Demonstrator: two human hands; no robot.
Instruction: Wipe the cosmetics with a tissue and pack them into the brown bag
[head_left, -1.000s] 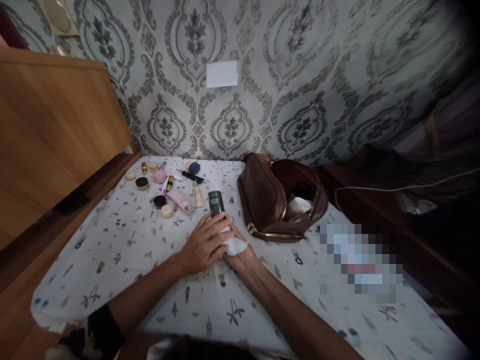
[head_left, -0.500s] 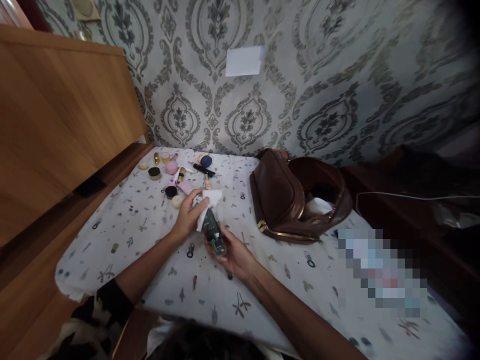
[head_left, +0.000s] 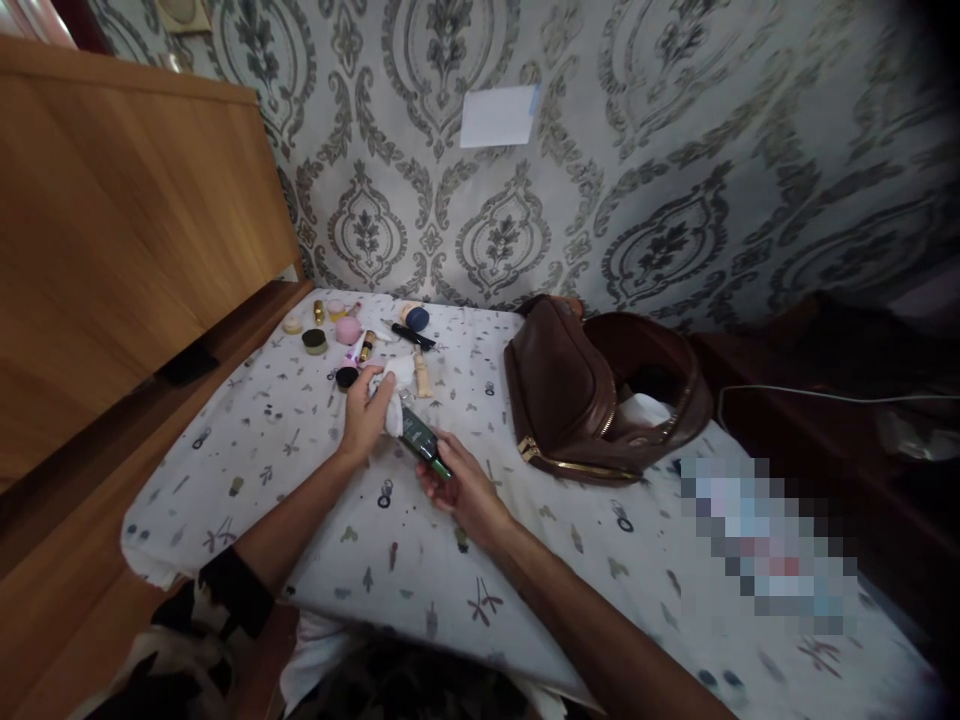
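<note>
A dark green bottle (head_left: pixel 418 434) lies slantwise between my hands, above the patterned white cloth (head_left: pixel 337 560). My right hand (head_left: pixel 466 488) is closed round its lower right end. A crumpled white wipe (head_left: pixel 393 392) is in my left hand (head_left: pixel 366 412), pressed against the bottle's upper left end. Just beyond my left hand are a beige tube (head_left: pixel 422 376) and a black-lidded jar (head_left: pixel 346 378). Farther back stand a pink round jar (head_left: pixel 348 331), a gold-and-black tube (head_left: pixel 367 346) and a dark-lidded jar (head_left: pixel 314 342).
A brown leather bag (head_left: pixel 559 380) lies open at right, with something white inside. A blurred-out item (head_left: pixel 765 540) is at the front right. More cosmetics, including a blue-capped jar (head_left: pixel 415 318), are near the wall. A wooden cabinet (head_left: pixel 135 240) stands left.
The bottle has tilted closer to level and its lower end has turned to the right. My left hand and the wipe have shifted slightly left and back, showing more of the beige tube.
</note>
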